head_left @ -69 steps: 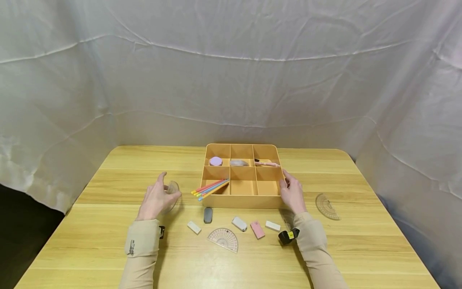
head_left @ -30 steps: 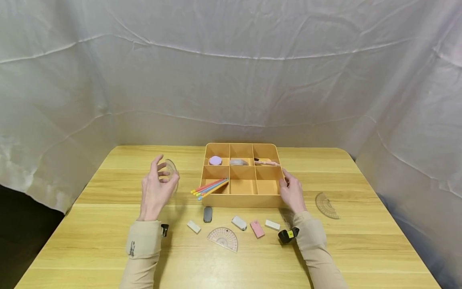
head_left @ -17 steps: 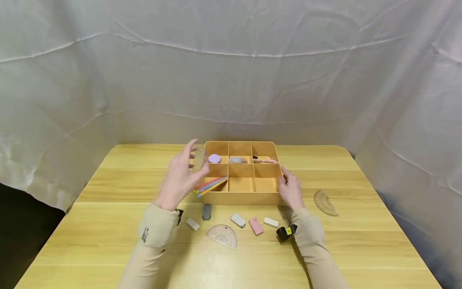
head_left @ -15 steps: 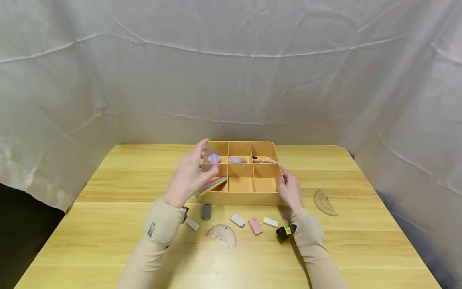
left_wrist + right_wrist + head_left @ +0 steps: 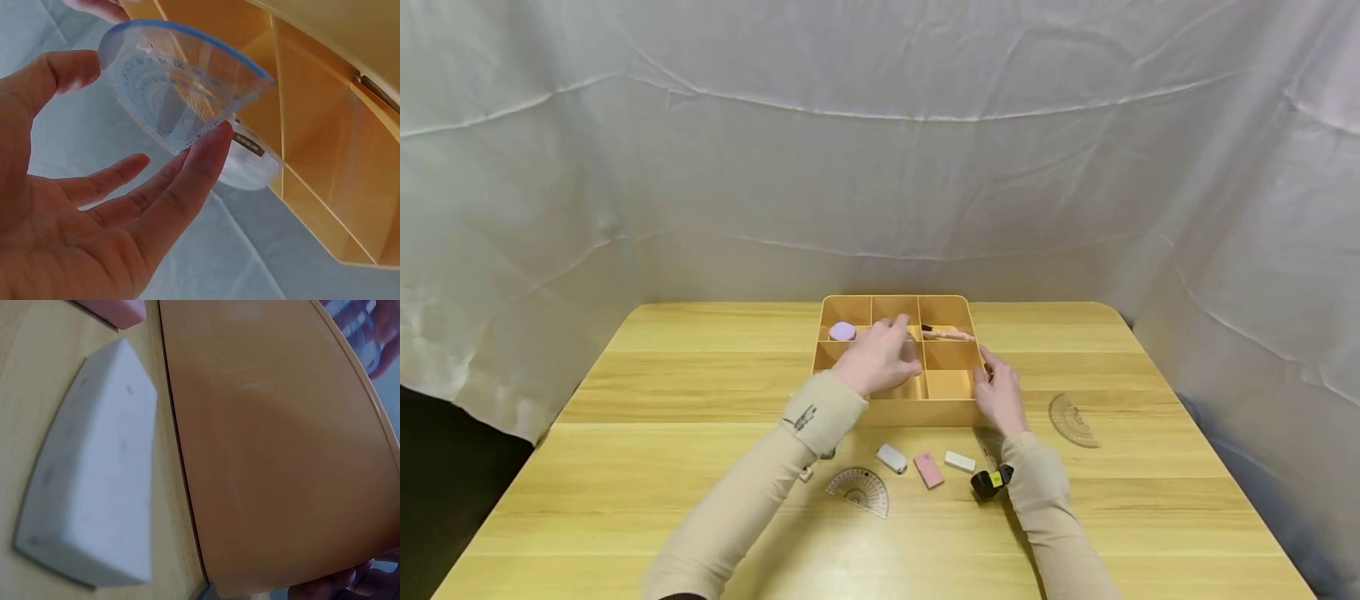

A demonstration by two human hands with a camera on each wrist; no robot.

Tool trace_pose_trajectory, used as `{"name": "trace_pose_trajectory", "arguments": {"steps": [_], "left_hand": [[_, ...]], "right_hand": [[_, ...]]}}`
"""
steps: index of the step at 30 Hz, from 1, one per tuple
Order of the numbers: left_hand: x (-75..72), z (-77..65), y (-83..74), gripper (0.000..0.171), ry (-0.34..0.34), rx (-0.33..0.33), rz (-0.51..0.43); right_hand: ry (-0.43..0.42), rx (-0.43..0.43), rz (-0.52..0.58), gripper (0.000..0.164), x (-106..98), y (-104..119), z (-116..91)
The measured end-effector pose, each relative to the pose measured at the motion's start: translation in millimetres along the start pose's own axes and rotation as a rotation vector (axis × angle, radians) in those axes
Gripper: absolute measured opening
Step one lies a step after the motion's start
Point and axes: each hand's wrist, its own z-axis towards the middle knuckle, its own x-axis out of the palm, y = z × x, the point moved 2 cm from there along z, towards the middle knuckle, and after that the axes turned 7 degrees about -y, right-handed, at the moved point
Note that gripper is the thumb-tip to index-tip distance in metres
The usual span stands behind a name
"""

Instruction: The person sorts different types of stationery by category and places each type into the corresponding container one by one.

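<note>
My left hand (image 5: 883,358) pinches a clear protractor (image 5: 178,87) between thumb and fingers, over the middle of an orange six-compartment desk organizer (image 5: 925,412). In the left wrist view the protractor is tilted, its curved edge showing blue, and a white rounded item with a dark label (image 5: 250,165) shows beyond it. My right hand (image 5: 1002,400) grips the organizer's right side at the rim; in the right wrist view its fingers (image 5: 337,584) wrap the wall's edge. The pencils at the front left compartment are hidden behind my left hand and sleeve.
A purple round item (image 5: 842,332) and pens (image 5: 947,334) sit in back compartments. In front lie a protractor (image 5: 861,492), a white-grey eraser (image 5: 892,457), a pink eraser (image 5: 928,471) and a white eraser (image 5: 960,462). Another protractor (image 5: 1072,421) lies at right.
My left hand has carried the protractor up from the table's left side and rightward over the organizer. My right hand keeps its grip on the organizer's right side.
</note>
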Motion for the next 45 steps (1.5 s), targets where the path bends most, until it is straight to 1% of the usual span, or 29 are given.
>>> {"name": "trace_pose_trajectory", "arguments": {"steps": [2, 5, 9, 13, 17, 23, 26, 30, 34, 40, 45], "left_hand": [[3.7, 3.9, -3.0, 0.064, 0.0, 0.011, 0.026], [8.9, 7.2, -6.9, 0.055, 0.004, 0.033, 0.091], [16.2, 9.2, -10.2, 0.061, 0.0, 0.045, 0.18], [21.6, 10.3, -12.3, 0.07, -0.008, 0.029, 0.229], [26.4, 10.7, -14.9, 0.065, -0.022, 0.021, 0.246], [30.2, 9.1, -17.6, 0.055, -0.085, 0.059, 0.273], [30.9, 9.2, -18.5, 0.053, -0.071, 0.066, 0.299], [32.7, 11.1, -18.9, 0.056, -0.039, 0.05, 0.342], [34.1, 13.9, -19.4, 0.055, -0.017, 0.036, 0.368], [36.2, 14.8, -20.7, 0.049, -0.009, 0.033, 0.389], [34.8, 13.3, -20.9, 0.047, -0.003, 0.052, 0.373]], "right_hand": [[0.002, -0.001, 0.002, 0.048, 0.7, 0.3, -0.3], [0.002, -0.002, 0.006, 0.048, 1.4, 1.2, 0.1], [-0.002, -0.003, 0.004, 0.048, 0.8, 1.3, 0.5], [-0.006, -0.001, 0.002, 0.048, 0.0, 0.6, 0.0], [-0.006, 0.005, 0.01, 0.048, -0.6, 0.1, -0.9], [-0.008, 0.004, 0.004, 0.048, -0.6, 0.2, -0.8], [-0.012, 0.005, 0.003, 0.048, -1.1, 0.3, -0.9], [-0.013, 0.004, 0.004, 0.048, -1.7, 0.5, -0.9], [-0.005, 0.003, 0.01, 0.048, -2.0, 1.1, -1.2], [0.004, -0.001, 0.01, 0.049, -2.3, 1.9, -1.4], [0.006, 0.003, 0.012, 0.049, -2.4, 2.5, -2.7]]}}
